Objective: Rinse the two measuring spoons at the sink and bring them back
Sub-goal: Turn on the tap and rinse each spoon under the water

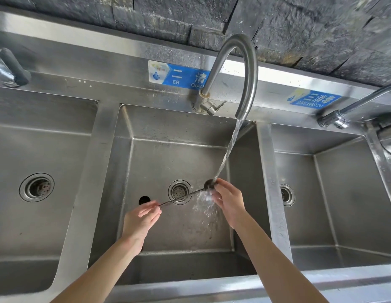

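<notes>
A long, thin-handled dark measuring spoon (183, 195) stretches across the middle sink basin (179, 232). My left hand (142, 217) pinches the end of its handle. The round bowl of the spoon (208, 184) sits under the water stream (228, 152), and the fingertips of my right hand (228, 200) grip the bowl from the right. Water splashes off below the bowl. A dark round shape (144, 200) shows just above my left fingers; I cannot tell whether it is the second spoon's bowl.
The curved steel faucet (245, 68) is running above the middle basin, over its drain strainer (179, 192). Basins lie to the left (37, 186) and right (334, 193). A second tap (343, 115) stands at the right. Blue labels are stuck on the steel backsplash.
</notes>
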### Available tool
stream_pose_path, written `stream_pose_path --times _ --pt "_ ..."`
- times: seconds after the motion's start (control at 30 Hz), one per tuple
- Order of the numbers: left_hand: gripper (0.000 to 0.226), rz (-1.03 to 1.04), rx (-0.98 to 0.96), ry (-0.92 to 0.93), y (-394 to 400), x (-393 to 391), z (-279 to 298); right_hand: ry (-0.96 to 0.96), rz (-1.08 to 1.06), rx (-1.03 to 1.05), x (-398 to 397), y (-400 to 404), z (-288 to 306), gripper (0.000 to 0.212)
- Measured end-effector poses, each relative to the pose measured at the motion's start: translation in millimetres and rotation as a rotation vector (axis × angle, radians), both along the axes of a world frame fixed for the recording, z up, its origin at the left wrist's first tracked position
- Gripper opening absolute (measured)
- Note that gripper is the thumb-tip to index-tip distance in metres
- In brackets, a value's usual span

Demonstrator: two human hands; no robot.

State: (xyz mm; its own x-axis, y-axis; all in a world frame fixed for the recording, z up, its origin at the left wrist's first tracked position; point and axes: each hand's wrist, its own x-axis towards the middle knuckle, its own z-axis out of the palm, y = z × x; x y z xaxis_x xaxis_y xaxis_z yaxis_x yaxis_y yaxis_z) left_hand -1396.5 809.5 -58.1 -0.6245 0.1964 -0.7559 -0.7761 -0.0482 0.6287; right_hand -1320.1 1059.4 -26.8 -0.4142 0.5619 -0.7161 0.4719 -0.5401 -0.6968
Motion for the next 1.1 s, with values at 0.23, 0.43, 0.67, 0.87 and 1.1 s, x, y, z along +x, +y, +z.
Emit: stream_pose_path --times 0.23,0.43,0.67,0.87,1.1 --pt "0.007 -0.169 -0.173 0.064 8 -3 0 -0.184 0.035 0.087 2 6 -4 0.009" --pt "0.015 -0.024 -0.07 -0.087 33 -5 3 -0.142 -0.073 0.056 6 20 2 0.016" --pt "0.013 0.07 0.042 -0.14 61 0 3 -0.135 -0.11 0.102 18 43 10 0.011" --pt "0.025 0.126 0.115 -0.154 79 6 7 -0.11 -0.111 0.118 26 64 25 0.008" --pt "0.017 0.193 0.154 -0.162 111 15 29 -0.053 -0.138 0.122 38 88 44 0.019"
